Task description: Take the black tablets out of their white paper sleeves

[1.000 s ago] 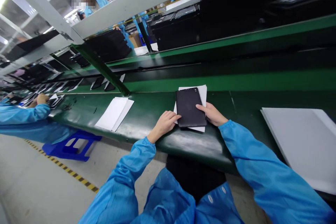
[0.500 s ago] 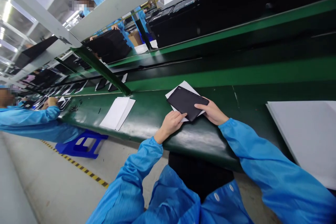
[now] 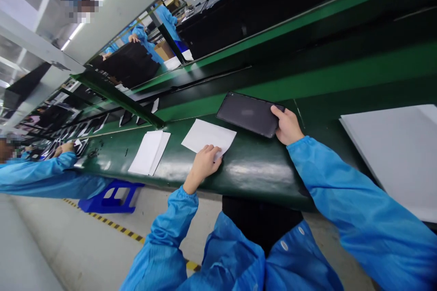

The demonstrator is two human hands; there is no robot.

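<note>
A black tablet lies flat on the green workbench, and my right hand grips its right end. Left of the tablet and apart from it is a white paper sheet. My left hand rests on that sheet's lower edge, with the fingers pressing it to the bench. Nothing covers the sheet's upper surface.
A white paper stack lies further left on the bench, and a large pale board lies to the right. A co-worker's blue sleeve reaches in at far left. A blue stool stands below, and black tablets stand across the line.
The tablet has come off the paper sheet and moved right and away, carried by my right hand. The sheet now lies bare under my left hand.
</note>
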